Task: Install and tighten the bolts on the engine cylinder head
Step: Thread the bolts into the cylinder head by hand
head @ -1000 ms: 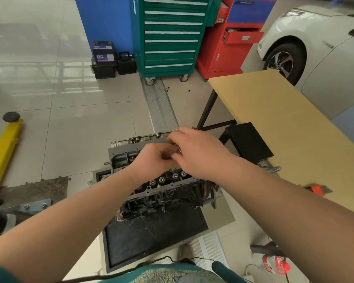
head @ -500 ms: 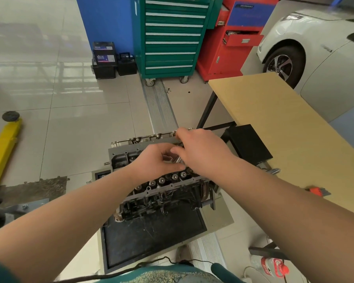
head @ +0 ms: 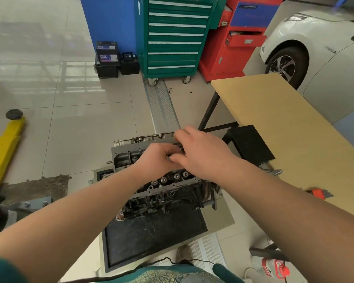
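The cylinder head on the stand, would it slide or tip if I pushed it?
Probably not. The cylinder head looks like a thick metal casting, so likely heavy and rigid. It lies wide and low on the stand's tray, so a push from either hand seems unlikely to tip it.

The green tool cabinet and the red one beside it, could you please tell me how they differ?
The green tool cabinet shows a stack of drawers with pale handle strips, all pushed in; the red cabinet has one drawer pulled open. The green cabinet stands on visible castor wheels; the red cabinet's base shows none in this view. The red cabinet carries a blue panel at its top; the green cabinet does not. Both stand on the tiled floor.
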{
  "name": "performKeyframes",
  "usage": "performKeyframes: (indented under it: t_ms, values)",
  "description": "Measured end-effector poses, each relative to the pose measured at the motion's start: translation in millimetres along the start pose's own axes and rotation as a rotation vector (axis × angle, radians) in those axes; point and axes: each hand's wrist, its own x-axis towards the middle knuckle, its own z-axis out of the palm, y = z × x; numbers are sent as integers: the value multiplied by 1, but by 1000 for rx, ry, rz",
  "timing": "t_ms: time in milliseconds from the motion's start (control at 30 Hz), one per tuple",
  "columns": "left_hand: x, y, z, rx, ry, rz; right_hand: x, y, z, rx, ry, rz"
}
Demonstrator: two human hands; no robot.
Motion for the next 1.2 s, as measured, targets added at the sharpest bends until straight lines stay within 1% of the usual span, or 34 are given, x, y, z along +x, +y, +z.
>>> performKeyframes:
  t_ms: [67, 100, 200, 267, 300, 367, 433, 467, 533, 600, 667, 700, 800, 833, 900, 967, 1033, 1133, 1200]
  values:
    - [1, -2, -2, 26, -13, -1, -2, 1, -2, -28, -105, -101]
    - [1, -4, -3, 40, -17, 8, -2, 1, -1, -38, -129, -108]
    - [-3, 0, -3, -13, -28, 39, 4, 0, 2, -51, -48, 24]
    - [-3, 3, -2, -22, 1, 32, 6, 0, 3, -42, -36, 94]
    - [-1, 3, -2, -11, -2, 37, 5, 0, 4, -16, -28, 87]
    - [0, 1, -3, -1, -13, 35, 0, 1, 2, 26, -30, 3]
    - [-1, -1, -5, -38, -42, 8, -3, 4, 1, 16, -73, -54]
    - [-1, -2, -6, -61, -57, -4, -2, 5, 1, 11, -75, -42]
    - [-4, 0, -6, -69, -49, 3, 2, 3, 3, -25, -10, 18]
    - [-4, 2, -7, -34, -34, 6, 7, 0, 3, -75, 36, 68]
    - [-1, 5, -10, 15, -52, 9, 7, -1, 3, -42, 54, 59]
    - [0, 2, -11, 36, -64, 19, 5, -1, 1, -4, 44, 29]
    - [-1, -6, -15, -22, -65, -31, 0, 3, 0, 53, -61, -51]
    - [-2, -7, -15, -44, -77, -39, 0, 3, 1, 50, -65, -36]
    - [-5, -5, -12, -66, -94, -27, 4, 1, 5, 13, 0, 20]
    - [-4, 0, -9, -28, -84, -7, 6, -1, 7, -11, 27, 68]
    - [-2, 1, -9, 15, -75, 1, 4, -3, 8, 60, 8, 40]
    - [2, -5, -9, 17, -83, -52, -1, 0, 6, 116, -75, -43]
    - [2, -2, -9, -9, -115, -52, 0, 0, 6, 94, -65, -15]
